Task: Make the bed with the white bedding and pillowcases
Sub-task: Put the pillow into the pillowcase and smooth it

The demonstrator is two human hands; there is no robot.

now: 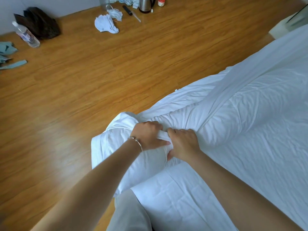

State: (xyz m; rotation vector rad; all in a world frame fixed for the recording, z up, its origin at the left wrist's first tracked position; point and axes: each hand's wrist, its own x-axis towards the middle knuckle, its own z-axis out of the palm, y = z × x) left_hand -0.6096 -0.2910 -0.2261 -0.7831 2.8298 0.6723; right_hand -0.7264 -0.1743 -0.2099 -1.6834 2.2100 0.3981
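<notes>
nearest the camera, a pale trouser leg (128, 214) stands against the side of the bed (266, 155), just beside its corner. two bare forearms reach forward from there to that corner. the left hand (148, 135), with a thin bracelet (137, 142) at the wrist, has its fingers curled tight round a twisted bunch of the white bedding (241, 114). the right hand (183, 142), touching the left, clenches the same bunch, fingers dug into the cloth and thumb beneath it. the bedding lies across the bed top, creased and gathered into folds that run toward the two hands, and a rounded lump of it hangs over the bed corner above the wooden floor (100, 72). a long band of folded cloth runs from the hands up along the bed edge toward its far end.

beyond the bed corner, well apart from it across the floor, lies a crumpled white cloth (105, 24). farther from the bed, near the wall, stand a metal kettle (145, 5), a dark remote-like object (127, 10) and a face mask (115, 14). farthest from the bed, at the left, a clear plastic bottle (26, 35) leans by a dark bag (40, 22), with pale green cloth (8, 54) beside them.
</notes>
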